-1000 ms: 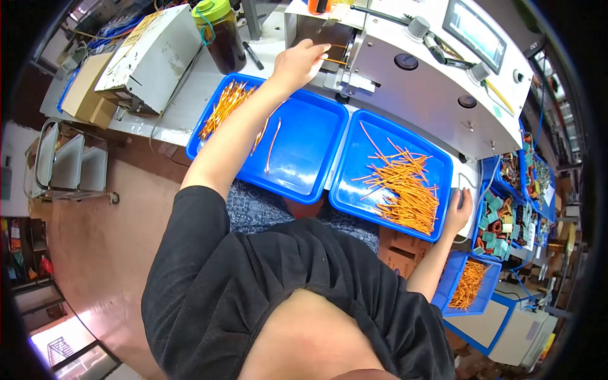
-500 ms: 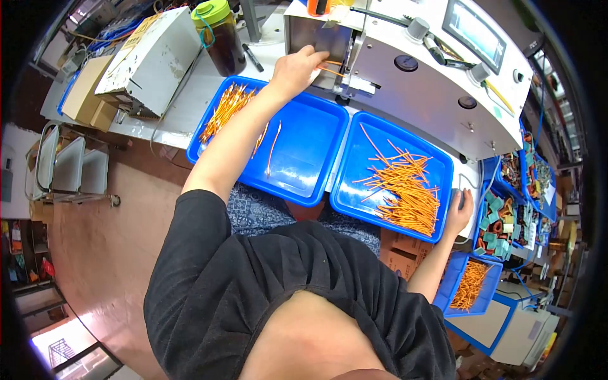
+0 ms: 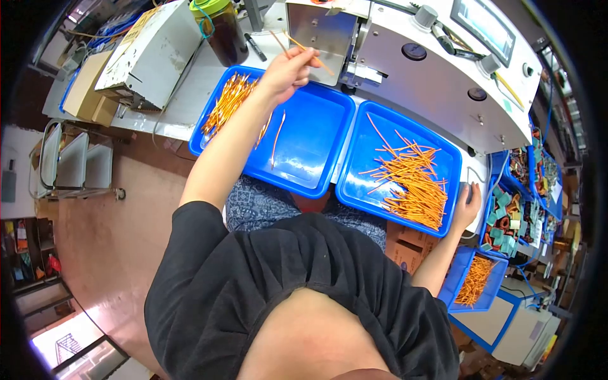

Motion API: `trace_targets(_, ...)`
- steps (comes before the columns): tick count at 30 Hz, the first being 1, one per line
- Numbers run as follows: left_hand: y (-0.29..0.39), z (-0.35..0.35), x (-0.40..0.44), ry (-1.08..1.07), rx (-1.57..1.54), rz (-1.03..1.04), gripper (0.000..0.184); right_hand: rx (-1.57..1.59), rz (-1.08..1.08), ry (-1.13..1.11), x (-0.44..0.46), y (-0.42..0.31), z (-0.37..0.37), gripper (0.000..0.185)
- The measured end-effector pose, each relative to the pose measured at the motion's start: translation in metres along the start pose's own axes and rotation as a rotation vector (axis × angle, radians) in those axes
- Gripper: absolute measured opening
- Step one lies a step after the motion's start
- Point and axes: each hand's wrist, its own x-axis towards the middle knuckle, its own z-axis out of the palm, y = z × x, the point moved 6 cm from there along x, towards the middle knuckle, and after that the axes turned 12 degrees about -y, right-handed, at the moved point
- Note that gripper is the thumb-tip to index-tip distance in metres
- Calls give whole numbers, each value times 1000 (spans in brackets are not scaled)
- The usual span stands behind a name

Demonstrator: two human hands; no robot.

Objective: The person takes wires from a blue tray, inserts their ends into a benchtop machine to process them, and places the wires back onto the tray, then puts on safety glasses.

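My left hand (image 3: 286,77) is closed in a pinch on thin orange wires (image 3: 295,42), whose ends stick out on both sides of the fingers. It is above the far edge of the left blue tray (image 3: 304,149), to the left of the white machine's metal fixture (image 3: 364,75). Inside that tray lie a bundle of orange wires with shiny ends (image 3: 229,104) and a few loose ones. The right blue tray (image 3: 358,168) holds a heap of orange wires (image 3: 415,183). Beside its right edge, my right hand (image 3: 467,210) has its fingers curled around something dark that I cannot make out.
The white machine (image 3: 437,79) with a screen (image 3: 484,28) stands at the back. A green-lidded bottle (image 3: 218,35), a black marker (image 3: 255,47) and a white metal box (image 3: 149,60) are at left. Bins of parts (image 3: 503,218) and a smaller blue bin (image 3: 491,297) are at right.
My left hand has moved left and away from the machine's fixture, with the orange wires in its fingers. My right hand stays beside the right tray. The whole view has shifted slightly.
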Motion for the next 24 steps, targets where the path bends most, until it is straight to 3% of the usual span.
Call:
trace_targets(6, -28, 8, 28, 75, -62, -44, 22, 5, -12, 4, 1, 3, -1, 32)
trace_targets(13, -23, 15, 24, 231, 135, 44, 20, -1, -16, 2, 1, 0, -1, 32)
trace_targets(24, -30, 21, 20, 304, 119, 176, 18, -39, -19, -55, 3, 2, 0, 32)
